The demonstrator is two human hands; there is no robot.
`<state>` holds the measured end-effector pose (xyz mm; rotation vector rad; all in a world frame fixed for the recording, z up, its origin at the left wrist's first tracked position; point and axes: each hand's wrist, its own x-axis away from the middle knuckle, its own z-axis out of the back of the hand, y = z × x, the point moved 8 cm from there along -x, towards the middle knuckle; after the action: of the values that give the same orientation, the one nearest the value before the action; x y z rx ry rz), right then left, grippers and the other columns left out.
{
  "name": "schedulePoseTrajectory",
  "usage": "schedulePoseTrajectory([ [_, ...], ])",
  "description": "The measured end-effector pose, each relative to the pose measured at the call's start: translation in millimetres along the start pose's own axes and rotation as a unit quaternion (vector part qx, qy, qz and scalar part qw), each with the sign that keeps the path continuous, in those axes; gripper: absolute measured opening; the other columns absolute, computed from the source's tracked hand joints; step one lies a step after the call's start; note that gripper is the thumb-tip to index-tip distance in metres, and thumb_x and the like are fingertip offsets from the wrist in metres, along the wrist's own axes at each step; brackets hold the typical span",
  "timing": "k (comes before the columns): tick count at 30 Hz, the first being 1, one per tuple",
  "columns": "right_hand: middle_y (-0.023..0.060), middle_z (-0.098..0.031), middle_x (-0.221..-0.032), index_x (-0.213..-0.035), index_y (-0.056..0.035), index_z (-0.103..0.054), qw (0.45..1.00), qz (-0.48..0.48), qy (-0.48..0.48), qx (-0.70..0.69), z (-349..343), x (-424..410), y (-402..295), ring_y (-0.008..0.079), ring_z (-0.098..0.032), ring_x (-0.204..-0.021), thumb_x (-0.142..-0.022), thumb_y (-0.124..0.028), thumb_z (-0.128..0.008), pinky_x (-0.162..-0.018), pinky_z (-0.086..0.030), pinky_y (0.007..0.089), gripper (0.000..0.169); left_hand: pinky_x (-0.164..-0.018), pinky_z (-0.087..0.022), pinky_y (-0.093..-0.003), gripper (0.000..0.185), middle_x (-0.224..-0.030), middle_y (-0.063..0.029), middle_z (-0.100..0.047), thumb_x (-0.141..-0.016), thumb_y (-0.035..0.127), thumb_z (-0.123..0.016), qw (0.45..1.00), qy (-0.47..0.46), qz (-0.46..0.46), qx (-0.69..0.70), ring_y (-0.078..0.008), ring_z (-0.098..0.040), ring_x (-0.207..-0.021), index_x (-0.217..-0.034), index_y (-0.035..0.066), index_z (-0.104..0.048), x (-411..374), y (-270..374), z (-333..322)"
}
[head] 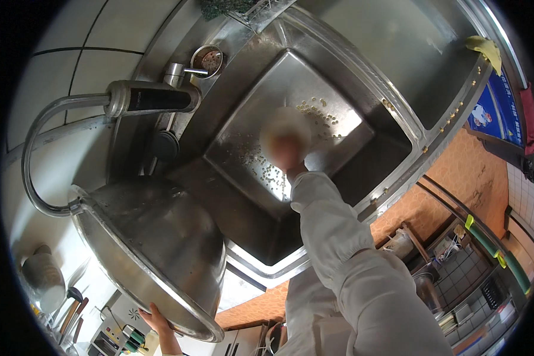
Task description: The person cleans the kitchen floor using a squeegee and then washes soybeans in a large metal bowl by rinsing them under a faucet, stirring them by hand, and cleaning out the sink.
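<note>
My left hand (158, 321) grips the rim of a large stainless steel basin (160, 222), which is tilted on its side at the left of the sink. My right hand (288, 151) reaches down into the metal sink (231, 191), its arm in a light sleeve. A blurred, pale, round thing (285, 122) covers most of that hand, so its fingers and hold on it cannot be made out. Small round yellowish beans or peas (313, 109) lie scattered over the sink bottom on both sides of the hand.
A faucet (155, 98) with a curved spout stands at the left, beside a metal strainer cup (208, 61). A second basin of cloudy water (382, 40) adjoins the sink. More beans dot the rim (454, 111), near a yellow-green cloth (485, 49). Utensils (71, 311) stand lower left.
</note>
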<state>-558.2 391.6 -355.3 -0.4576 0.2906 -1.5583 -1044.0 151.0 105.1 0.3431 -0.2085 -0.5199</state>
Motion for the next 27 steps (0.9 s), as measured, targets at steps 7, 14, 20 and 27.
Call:
schedulePoseTrajectory([
  [7,0.0135,-0.063,-0.093,-0.086,-0.0048,-0.065,0.979,0.077,-0.189,0.013,10,-13,-14,0.0272,-0.061,-0.085,-0.078,-0.011,-0.046,-0.074,-0.049,0.0396,0.021,-0.084,-0.042,-0.0344,0.055,-0.12,-0.0177,-0.043,-0.081,0.012,-0.052,0.999,0.006,0.012,0.035,-0.0266,-0.049,-0.101,-0.129,-0.002,-0.028,-9,-28,11],
  [14,0.015,-0.064,-0.092,-0.086,-0.0062,-0.065,0.97,0.06,-0.234,-0.024,3,-13,-25,0.0303,-0.061,-0.082,-0.078,-0.013,-0.044,-0.068,-0.049,0.0419,0.024,-0.084,-0.042,-0.034,0.055,-0.12,-0.017,-0.043,-0.08,0.009,-0.053,1.0,0.004,0.007,0.01,-0.0261,-0.049,-0.101,-0.128,-0.003,-0.029,0,-38,21],
  [20,0.0163,-0.063,-0.088,-0.078,-0.0043,-0.063,0.999,-0.029,-0.023,-0.029,5,-12,16,0.0304,-0.061,-0.077,-0.078,-0.014,-0.043,-0.065,-0.049,0.0428,0.022,-0.082,-0.043,-0.0345,0.055,-0.119,-0.0179,-0.044,-0.08,0.01,-0.054,0.998,-0.018,-0.057,0.009,-0.0267,-0.049,-0.1,-0.128,-0.003,-0.028,-6,-14,7],
  [27,0.0014,-0.049,-0.057,-0.068,-0.0046,-0.049,0.777,-0.157,-0.146,-0.593,246,3,-131,0.0108,-0.046,-0.05,-0.091,-0.032,-0.04,-0.048,-0.038,0.0261,0.037,-0.096,-0.032,-0.036,0.065,-0.126,-0.0255,-0.041,-0.078,0.014,-0.056,0.997,0.039,-0.064,-0.026,-0.0342,-0.042,-0.114,-0.13,-0.009,-0.023,-6,-45,36],
])
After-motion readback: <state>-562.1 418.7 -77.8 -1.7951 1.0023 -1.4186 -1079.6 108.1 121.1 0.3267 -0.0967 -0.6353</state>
